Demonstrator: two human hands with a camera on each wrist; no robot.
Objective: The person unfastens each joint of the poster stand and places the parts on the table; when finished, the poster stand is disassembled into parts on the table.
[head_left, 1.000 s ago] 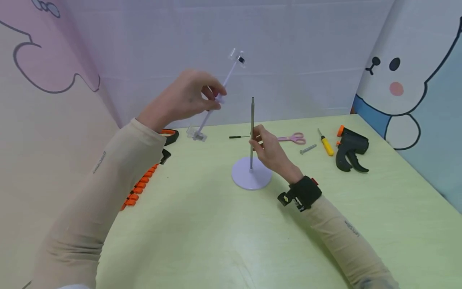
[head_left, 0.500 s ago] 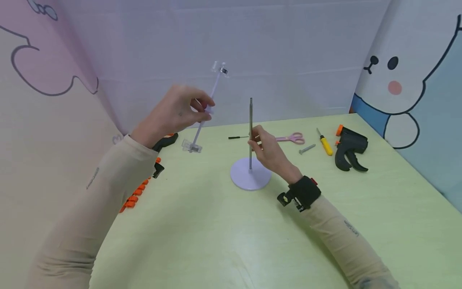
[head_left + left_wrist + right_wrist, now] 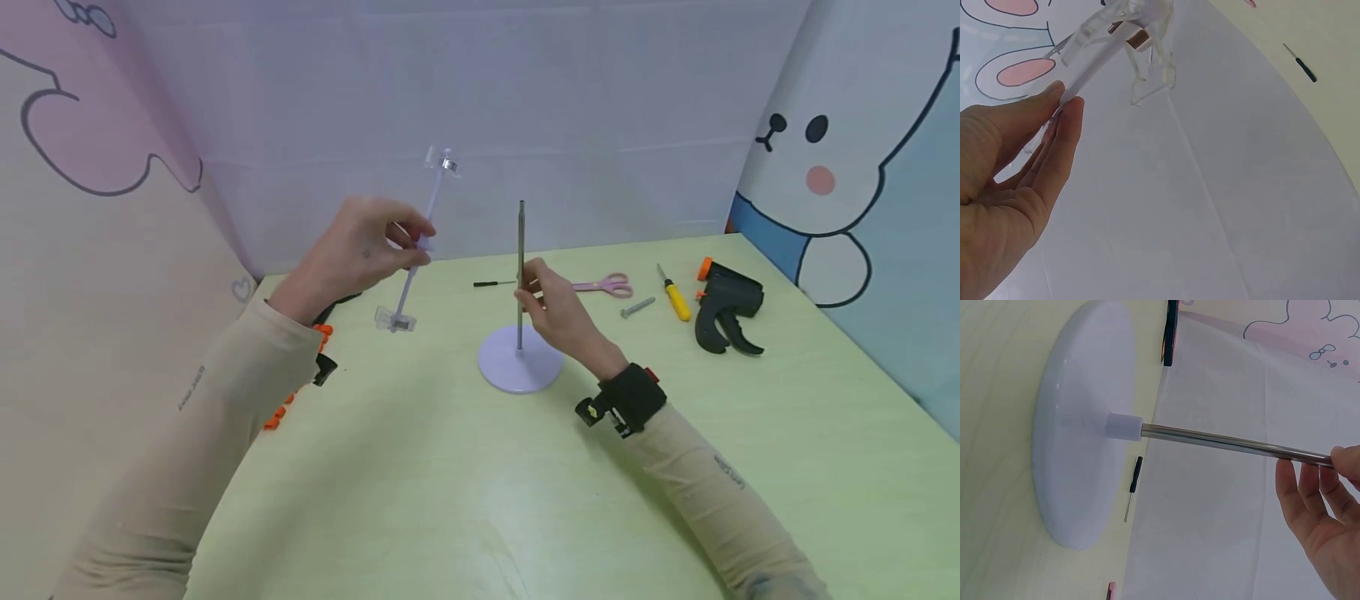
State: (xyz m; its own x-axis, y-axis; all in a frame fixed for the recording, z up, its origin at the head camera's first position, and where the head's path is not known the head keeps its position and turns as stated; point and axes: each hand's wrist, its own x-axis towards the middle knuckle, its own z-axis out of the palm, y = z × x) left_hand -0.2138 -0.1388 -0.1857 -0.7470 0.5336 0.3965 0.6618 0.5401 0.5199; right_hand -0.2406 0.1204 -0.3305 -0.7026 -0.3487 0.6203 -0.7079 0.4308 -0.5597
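Observation:
My left hand (image 3: 352,250) is raised above the table's left half and pinches a thin pale-purple bar (image 3: 406,292) near its middle between thumb and fingers. The bar slants, with one clear plastic clip (image 3: 395,320) at its low end and another clear clip (image 3: 442,162) at its high end. In the left wrist view the bar (image 3: 1094,70) runs up from the fingertips. My right hand (image 3: 564,315) grips an upright metal rod (image 3: 521,233) partway up. The rod rises from a collar (image 3: 1124,427) on a round lavender base (image 3: 517,372), which stands on the table.
Behind the stand lie a small black screwdriver (image 3: 491,284) and pink scissors (image 3: 617,285). To the right are a bolt (image 3: 637,307), a yellow-handled screwdriver (image 3: 678,302) and a black pistol-shaped tool (image 3: 731,304). Orange pieces (image 3: 274,419) show partly hidden beside my left sleeve. Cloth walls enclose the table.
My left hand has moved left and down with the bar, away from the rod. My right hand has kept its hold on the rod, and the stand has not moved.

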